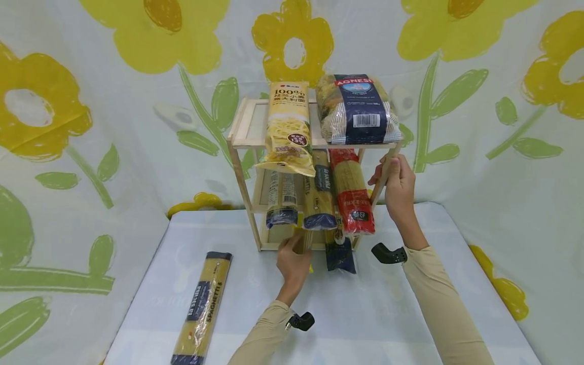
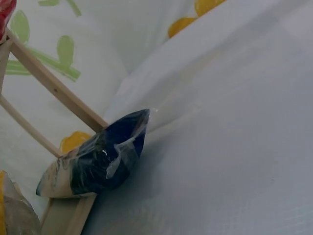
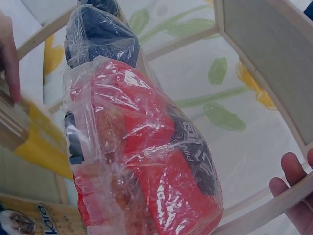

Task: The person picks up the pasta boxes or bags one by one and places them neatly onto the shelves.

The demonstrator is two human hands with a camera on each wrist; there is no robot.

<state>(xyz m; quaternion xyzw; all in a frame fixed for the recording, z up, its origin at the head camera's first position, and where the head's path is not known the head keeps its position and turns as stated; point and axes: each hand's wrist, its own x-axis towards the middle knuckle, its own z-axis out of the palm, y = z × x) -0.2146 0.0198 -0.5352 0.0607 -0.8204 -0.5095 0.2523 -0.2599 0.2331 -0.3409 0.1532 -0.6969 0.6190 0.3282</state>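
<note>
My left hand (image 1: 293,261) grips a pack of long pasta with a yellow band (image 3: 41,134) at the bottom level of a small wooden rack (image 1: 253,223). Much of that pack is hidden under the middle shelf. To its right on the bottom level, a dark blue pasta bag (image 1: 340,253) sticks out past the front edge. My right hand (image 1: 401,187) holds the rack's front right post, its fingers (image 3: 293,169) curled round the wood. Just above my left hand, two blue-ended spaghetti packs (image 1: 319,203) and a red-ended pasta pack (image 1: 353,197) lie on the middle shelf.
On top of the rack lie a yellow noodle bag (image 1: 289,126), overhanging the front, and a plump Agnesi pasta bag (image 1: 358,109). Another spaghetti pack (image 1: 203,309) lies at the left on the pale table (image 1: 365,324). A flower-printed cloth (image 1: 456,91) hangs behind.
</note>
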